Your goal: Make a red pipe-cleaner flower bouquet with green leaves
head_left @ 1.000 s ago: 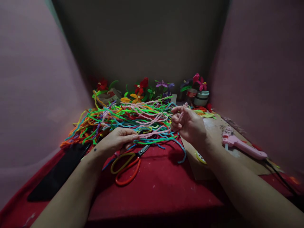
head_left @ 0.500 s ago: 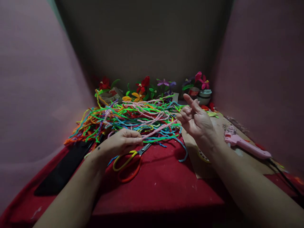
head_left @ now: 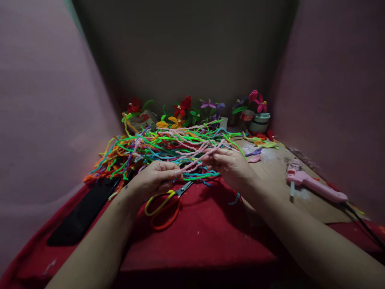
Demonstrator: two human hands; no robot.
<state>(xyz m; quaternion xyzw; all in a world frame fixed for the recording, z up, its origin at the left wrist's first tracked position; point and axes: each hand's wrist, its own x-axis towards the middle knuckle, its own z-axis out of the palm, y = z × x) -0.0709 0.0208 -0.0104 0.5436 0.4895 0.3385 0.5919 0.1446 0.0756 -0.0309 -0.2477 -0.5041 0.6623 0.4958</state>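
Note:
Between the thumb and fingers of my left hand is one end of a pink pipe cleaner, which slants up to the right. My right hand has its fingertips closed on the same pipe cleaner farther along, and the free end sticks out past them. Behind both hands spreads a large pile of pipe cleaners in green, blue, orange, pink and other colours. Scissors with yellow and red handles lie just below my left hand.
A black phone lies at the left on the red cloth. On the right, a pink glue gun rests on cardboard near loose pipe-cleaner petals. Pipe-cleaner flowers and a lidded jar stand at the back.
My right hand has come down and left from its raised pose with a pointing finger, and its fingers have closed on the pink pipe cleaner. My left hand keeps its pinch.

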